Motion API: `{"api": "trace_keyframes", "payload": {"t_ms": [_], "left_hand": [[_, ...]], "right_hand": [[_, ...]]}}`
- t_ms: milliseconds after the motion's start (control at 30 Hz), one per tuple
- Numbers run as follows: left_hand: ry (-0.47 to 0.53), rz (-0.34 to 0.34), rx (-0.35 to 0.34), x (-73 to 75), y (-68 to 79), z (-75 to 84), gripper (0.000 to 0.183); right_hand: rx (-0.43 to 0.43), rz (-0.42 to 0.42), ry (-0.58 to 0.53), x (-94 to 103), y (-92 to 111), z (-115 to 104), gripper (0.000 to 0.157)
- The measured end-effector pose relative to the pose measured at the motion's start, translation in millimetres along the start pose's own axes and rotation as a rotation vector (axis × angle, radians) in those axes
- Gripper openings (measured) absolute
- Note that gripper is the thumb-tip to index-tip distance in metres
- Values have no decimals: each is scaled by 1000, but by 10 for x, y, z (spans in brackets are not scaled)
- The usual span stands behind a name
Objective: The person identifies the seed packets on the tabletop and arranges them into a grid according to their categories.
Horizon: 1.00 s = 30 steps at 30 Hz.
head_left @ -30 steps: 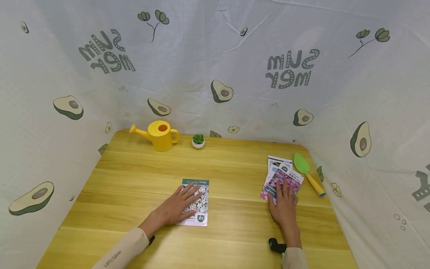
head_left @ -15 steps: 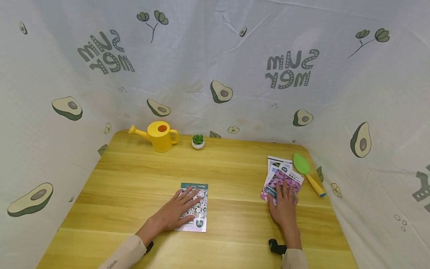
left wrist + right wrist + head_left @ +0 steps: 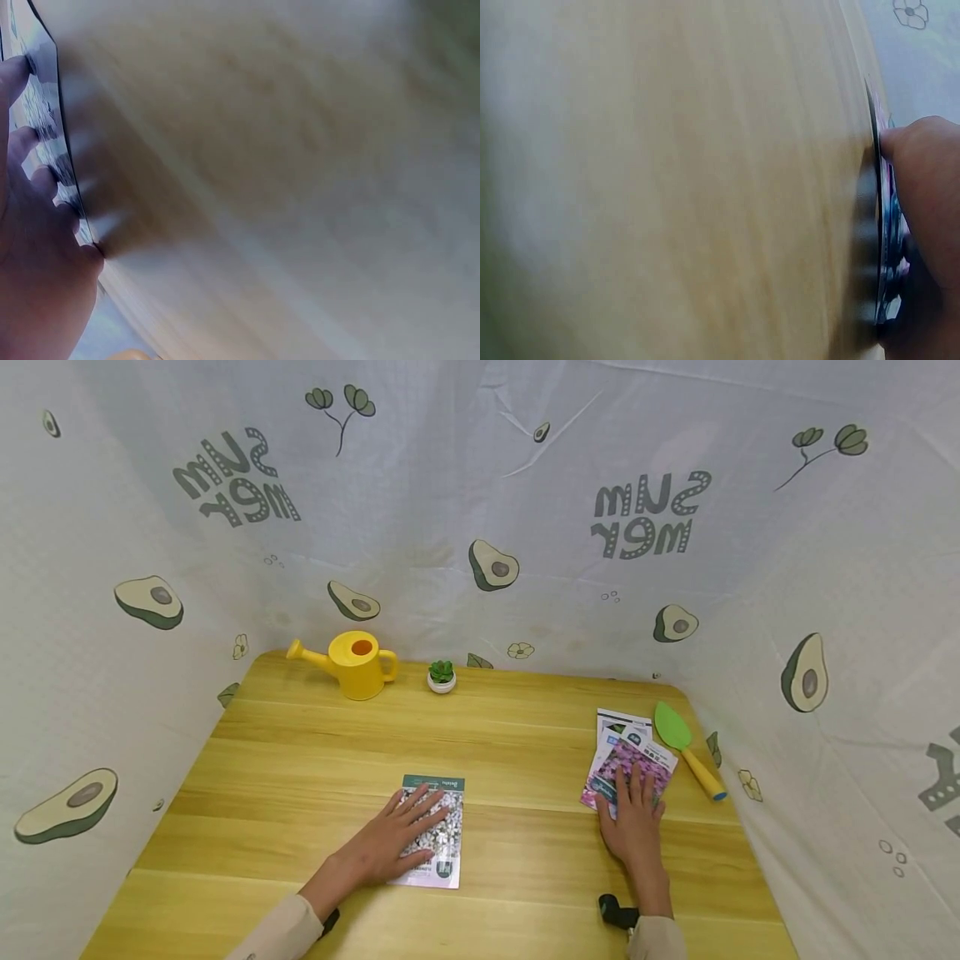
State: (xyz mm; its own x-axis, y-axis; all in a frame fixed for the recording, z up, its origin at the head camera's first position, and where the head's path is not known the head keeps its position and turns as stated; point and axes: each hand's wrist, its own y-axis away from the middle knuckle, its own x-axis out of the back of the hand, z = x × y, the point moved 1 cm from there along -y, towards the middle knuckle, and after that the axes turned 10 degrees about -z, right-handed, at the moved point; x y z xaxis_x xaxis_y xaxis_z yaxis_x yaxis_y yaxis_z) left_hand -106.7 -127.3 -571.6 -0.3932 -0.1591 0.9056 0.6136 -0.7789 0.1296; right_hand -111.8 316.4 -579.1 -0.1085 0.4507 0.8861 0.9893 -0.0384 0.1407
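My left hand (image 3: 393,842) rests with straight, spread fingers on a seed packet (image 3: 447,835) printed with white flowers, which lies flat on the table. In the left wrist view the fingertips press along the face of this packet (image 3: 46,112). On the right, my right hand (image 3: 636,822) lies over a purple-flowered seed packet (image 3: 651,766), fingers extended. That packet sits on top of other packets (image 3: 625,717) in a small overlapping pile. The right wrist view shows the pile edge-on (image 3: 881,195), with the thumb at its edge.
A green trowel (image 3: 673,727) with a yellow handle lies right of the pile. At the back stand a yellow watering can (image 3: 358,667) and a small potted succulent (image 3: 442,678). A printed curtain (image 3: 420,485) borders the wooden table (image 3: 525,877).
My left hand has slid the white-flowered packet a little toward the near edge of the table. The right hand and the pile under it have stayed put.
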Motion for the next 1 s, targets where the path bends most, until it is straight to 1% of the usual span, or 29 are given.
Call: {"api": "trace_keyframes", "payload": {"t_ms": [167,267,433,567,700,867,933,1000], "left_hand": [[11,36,-30,-17,22,10,67],[15,53,-44,-29,31,8,67],[19,60,-44,-52,32,-14,67],[31,58,-42,-52,31,-17,67],[-6,50,-31,-11,40,15,67],[-23,12,-2,34,40,51,66],[-20,7,0,40,43,55,66],[-10,19,-11,34,47,49,66]], "right_hand": [[-27,-45,27,39,9,-25,76],[-36,-55,27,46,12,-31,77],[-37,-59,26,48,14,-38,77],[-28,-50,32,43,6,-40,76],[-17,-30,41,34,6,-35,76],[9,7,54,33,16,-20,75],[16,23,60,33,8,-11,73],[14,41,77,50,-13,-20,69]]}}
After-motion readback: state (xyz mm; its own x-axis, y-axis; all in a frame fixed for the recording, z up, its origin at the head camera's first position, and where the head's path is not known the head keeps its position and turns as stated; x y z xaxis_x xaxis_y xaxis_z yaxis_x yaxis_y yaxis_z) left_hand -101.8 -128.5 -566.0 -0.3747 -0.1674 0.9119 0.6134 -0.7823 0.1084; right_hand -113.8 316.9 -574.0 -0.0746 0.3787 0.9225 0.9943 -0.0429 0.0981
